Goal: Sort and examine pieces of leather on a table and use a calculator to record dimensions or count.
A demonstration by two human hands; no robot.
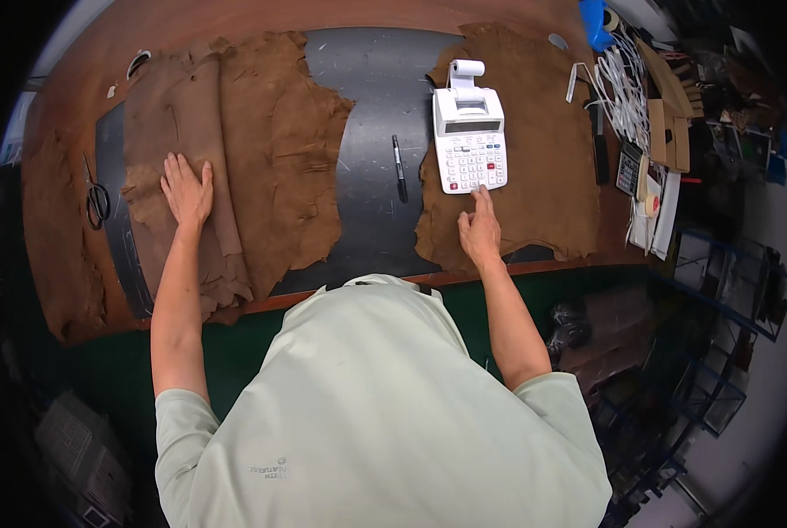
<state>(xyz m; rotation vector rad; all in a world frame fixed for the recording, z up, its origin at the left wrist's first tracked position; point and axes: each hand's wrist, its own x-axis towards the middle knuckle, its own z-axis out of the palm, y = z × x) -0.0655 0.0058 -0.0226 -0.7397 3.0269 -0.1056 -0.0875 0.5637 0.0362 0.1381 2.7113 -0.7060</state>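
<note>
My left hand (188, 189) lies flat on a folded brown leather hide (169, 114), its fingers stretched out and holding nothing. At the right, my right hand (481, 231) reaches up to the lower edge of a white printing calculator (470, 132), with fingertips at its bottom keys. The other fingers are partly curled, and nothing shows in that hand. A paper roll (468, 68) is mounted at the calculator's far end. The calculator rests on another brown leather hide (547, 141). Between the hides, a black marker pen (400, 167) lies on the dark cutting mat (371, 106).
Scissors (98, 202) lie left of the folded hide, near another leather piece (59, 238) at the table's left end. On the right stand a bundle of white strips (622, 84), a small dark calculator (628, 167) and cardboard pieces (666, 132). Blue-framed racks (728, 264) stand beyond the table.
</note>
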